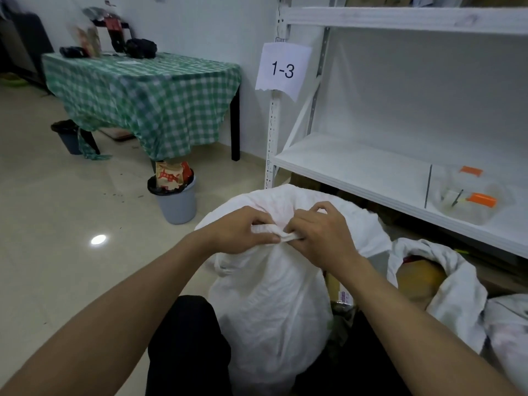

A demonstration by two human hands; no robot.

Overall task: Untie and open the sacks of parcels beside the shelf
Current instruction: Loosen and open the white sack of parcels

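A full white woven sack (pixel 274 298) stands on the floor in front of me, its neck gathered at the top. My left hand (pixel 243 227) and my right hand (pixel 320 232) both pinch the white tie strip (pixel 267 229) at that neck, fingers curled round it, hands almost touching. To the right lies a second white sack (pixel 457 284), its mouth open, with a yellow parcel (pixel 417 278) showing inside. A third white sack (pixel 505 330) sits at the far right edge.
The white metal shelf (pixel 371 167), labelled 1-3, stands at the right with clear boxes with orange clips (pixel 468 195) on its lower board. A grey waste bin (pixel 175 198) stands on the tiled floor to the left of the sacks. Behind it is a green-checked table (pixel 143 95).
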